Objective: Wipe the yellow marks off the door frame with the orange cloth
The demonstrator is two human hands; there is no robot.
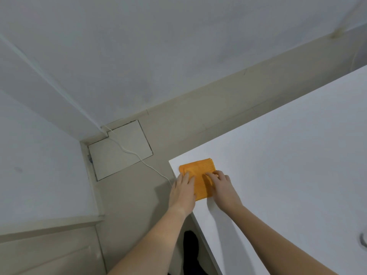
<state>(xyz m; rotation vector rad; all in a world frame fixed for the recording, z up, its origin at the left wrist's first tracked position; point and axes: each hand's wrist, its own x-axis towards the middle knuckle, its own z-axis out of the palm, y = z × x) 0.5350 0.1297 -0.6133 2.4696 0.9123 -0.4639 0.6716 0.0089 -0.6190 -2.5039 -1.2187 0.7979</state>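
Wiping looks not yet begun: the orange cloth [198, 169] lies folded at a corner of the white worktop [278, 155]. The left hand [182, 190] rests straight fingers on it; the right hand [221, 186] bends fingers over its edge, grip unclear. No door frame is identifiable.

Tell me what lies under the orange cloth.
The folded orange cloth lies on the smooth white tabletop, near its corner. The left hand and right hand rest on top. Anything directly beneath it is covered.
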